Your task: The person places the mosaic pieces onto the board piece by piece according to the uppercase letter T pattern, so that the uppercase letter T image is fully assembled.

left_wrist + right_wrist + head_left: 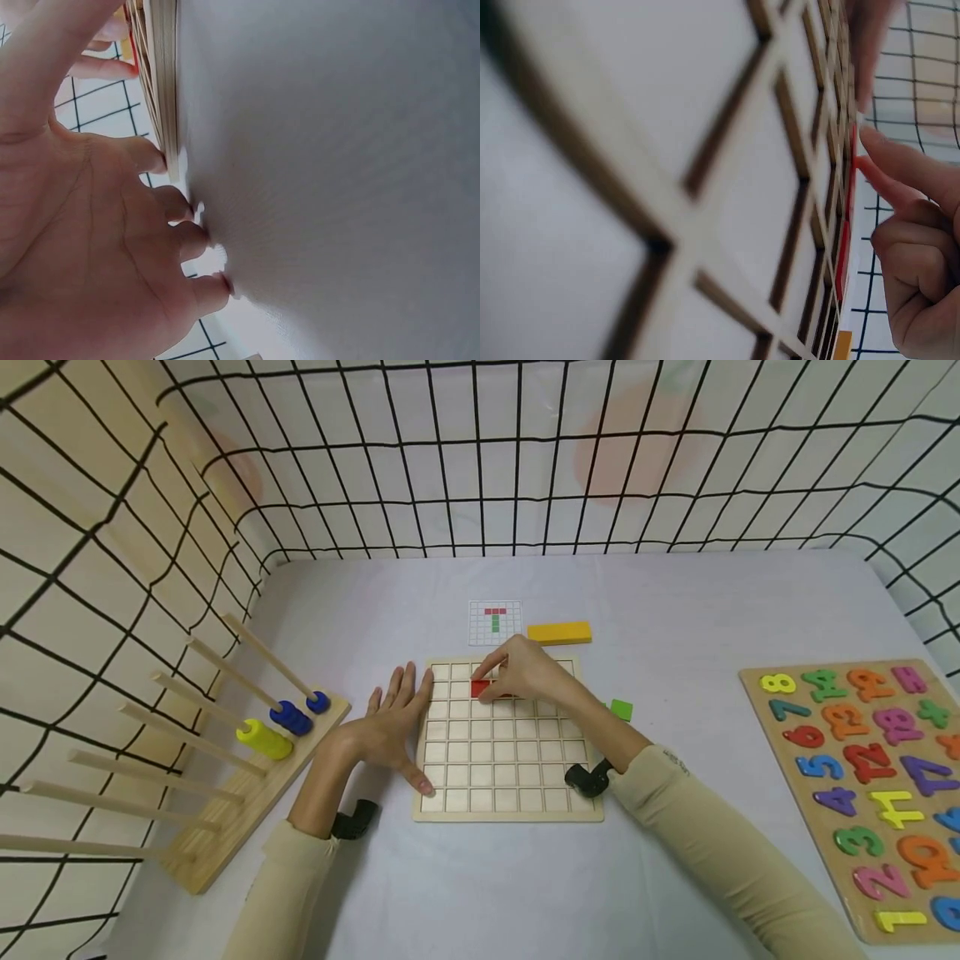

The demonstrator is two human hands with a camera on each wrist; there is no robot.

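A wooden grid board (495, 814) of square cells lies flat in the middle. My right hand (528, 672) is over its upper part, thumb and index finger at opposite edges of a red square tile (480, 689), pinching it at the board's surface. More red (844, 251) shows along the board in the right wrist view, partly hidden by the hand in the head view. My left hand (390, 727) rests at the board's left edge with fingers spread, the thumb on its lower left corner and the other fingertips on the cloth in the left wrist view.
Behind the board lie a pattern card (495, 623) with a red and green T and a yellow block (559, 632). Green tiles (621, 709) lie beside my right forearm. A peg stand (262, 777) with rings stands left; a number board (847, 802) lies right. Black wire mesh (480, 443) surrounds the table.
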